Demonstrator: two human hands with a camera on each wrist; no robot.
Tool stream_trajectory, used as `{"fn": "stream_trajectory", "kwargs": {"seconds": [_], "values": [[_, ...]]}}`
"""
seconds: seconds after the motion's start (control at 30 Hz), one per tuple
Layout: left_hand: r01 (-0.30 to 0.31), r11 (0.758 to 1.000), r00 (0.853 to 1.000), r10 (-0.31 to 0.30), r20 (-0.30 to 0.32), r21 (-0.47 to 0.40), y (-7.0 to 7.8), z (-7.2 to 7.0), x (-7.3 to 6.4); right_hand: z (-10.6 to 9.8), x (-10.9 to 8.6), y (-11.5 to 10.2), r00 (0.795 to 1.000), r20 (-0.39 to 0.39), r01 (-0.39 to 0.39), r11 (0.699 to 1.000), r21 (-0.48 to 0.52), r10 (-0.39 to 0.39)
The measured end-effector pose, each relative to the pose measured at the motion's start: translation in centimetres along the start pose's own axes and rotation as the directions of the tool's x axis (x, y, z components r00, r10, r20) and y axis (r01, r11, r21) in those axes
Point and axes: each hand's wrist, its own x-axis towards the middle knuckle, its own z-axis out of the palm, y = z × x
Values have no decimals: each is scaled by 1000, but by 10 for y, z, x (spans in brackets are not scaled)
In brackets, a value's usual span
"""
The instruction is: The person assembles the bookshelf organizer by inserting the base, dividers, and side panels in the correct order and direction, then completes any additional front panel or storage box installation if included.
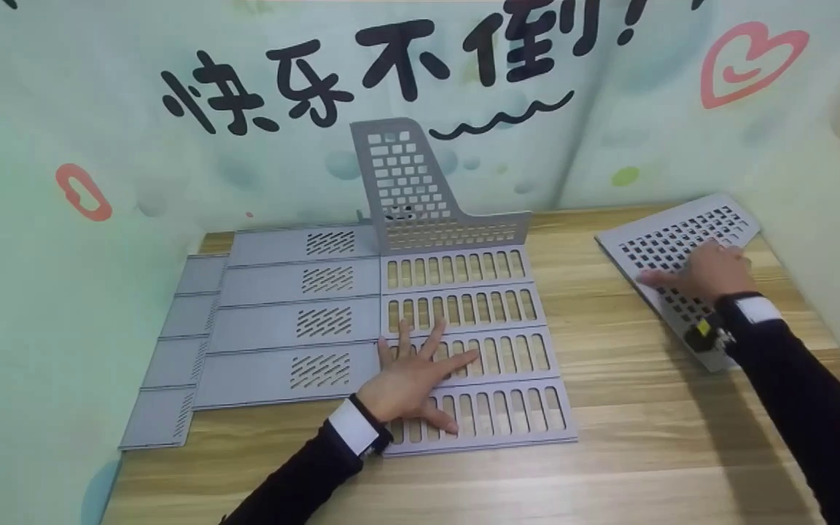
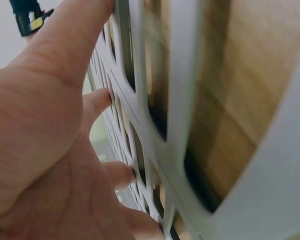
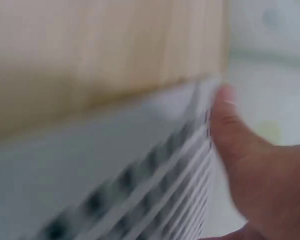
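My left hand (image 1: 404, 383) rests with fingers spread on the lower part of a flat grey panel (image 1: 496, 330) with rows of long slots. In the left wrist view its fingertips (image 2: 121, 174) touch the bars between the slots. At the right, my right hand (image 1: 715, 271) holds a separate grey perforated side panel (image 1: 631, 235), tilted over the table with a shadow beneath. Its thumb (image 3: 224, 117) lies at the panel's edge in the right wrist view; the other fingers are mostly hidden. A matching perforated side panel (image 1: 371, 191) stands upright at the slotted panel's far end.
Left of the slotted panel lie wide grey sections (image 1: 252, 324) with diagonal slits, and narrower sections (image 1: 165, 364) beyond them. All lie on a wood-grain table (image 1: 609, 474). A printed backdrop (image 1: 281, 175) closes off the back and both sides.
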Motion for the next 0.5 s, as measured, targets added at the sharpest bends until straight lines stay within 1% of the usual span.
{"fn": "stream_trajectory", "kwargs": {"seconds": [0.07,0.13,0.3,0.43,0.5], "values": [[3,1000,1000,-3,1,-6,-1,0,-1,-1,-9,11,997,48,-61,998,-1,61],[2,1000,1000,-2,1,-12,-1,0,-1,-3,-14,15,991,81,-112,993,28,109],[-14,999,1000,13,-15,-40,-1,3,-5,-4,-12,25,984,137,-125,986,109,110],[-33,998,999,32,-20,-57,4,4,-15,-5,-8,28,976,174,-157,978,139,132],[-40,998,999,40,-14,-46,9,5,-22,-6,-7,28,978,162,-155,977,150,130]]}}
